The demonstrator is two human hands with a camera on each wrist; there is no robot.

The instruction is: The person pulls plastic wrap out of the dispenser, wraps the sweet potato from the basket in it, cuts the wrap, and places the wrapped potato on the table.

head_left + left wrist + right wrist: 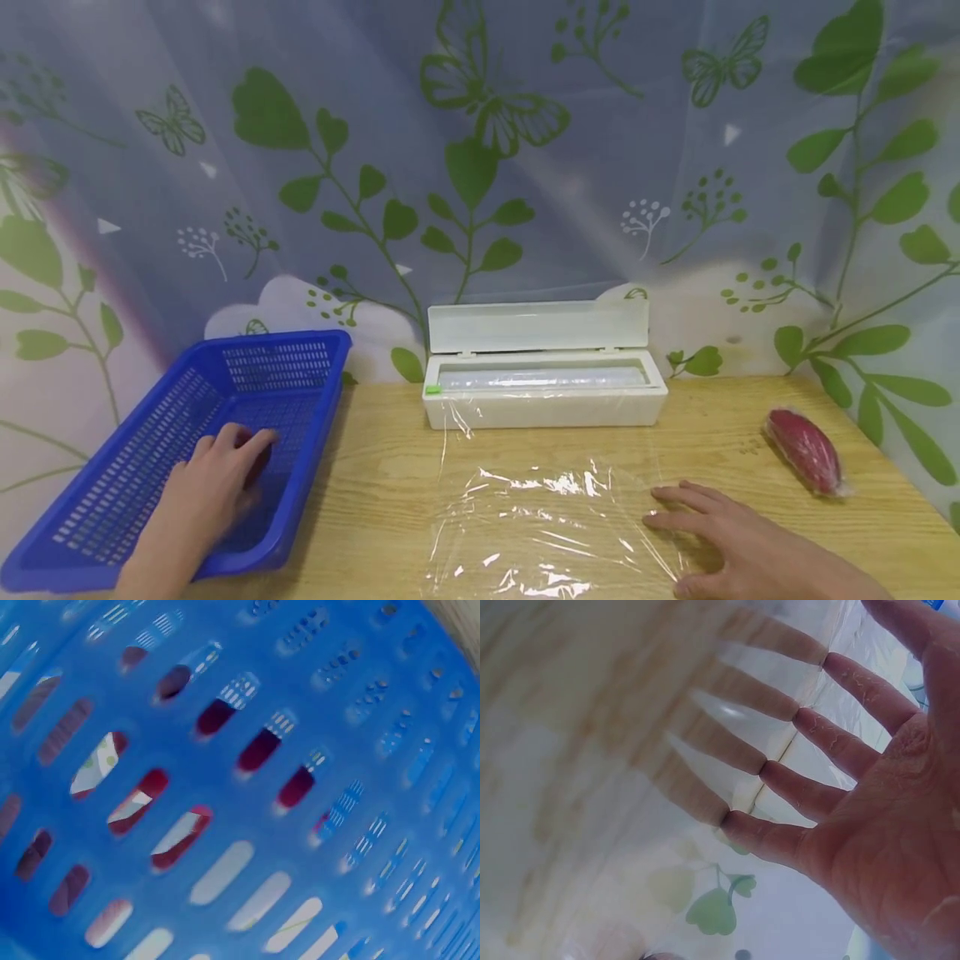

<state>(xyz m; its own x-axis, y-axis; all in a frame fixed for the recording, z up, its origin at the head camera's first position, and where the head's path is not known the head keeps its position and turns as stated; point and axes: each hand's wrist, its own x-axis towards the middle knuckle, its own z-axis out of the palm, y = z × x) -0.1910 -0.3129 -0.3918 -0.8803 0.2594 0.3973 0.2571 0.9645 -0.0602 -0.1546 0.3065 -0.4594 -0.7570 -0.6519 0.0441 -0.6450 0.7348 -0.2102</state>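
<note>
Inside the blue plastic basket (300, 500), my left hand (202, 487) grips a dark red sweet potato (258, 468), mostly covered by the fingers. Through the slots of the basket wall (225, 761) in the left wrist view, patches of red show. My right hand (750, 546) is spread at the right edge of a sheet of clear cling film (540, 517), its fingertips touching down there. This film runs out over the front of a white dispenser box (547, 410) whose lid stands up. The right wrist view shows the right palm (900, 795) with fingers straight and apart.
A red sweet potato wrapped in film (806, 450) lies on the right of the wooden table (382, 475). Behind stands a curtain (570, 192) printed with leaves and butterflies. The basket's raised rim surrounds the left hand.
</note>
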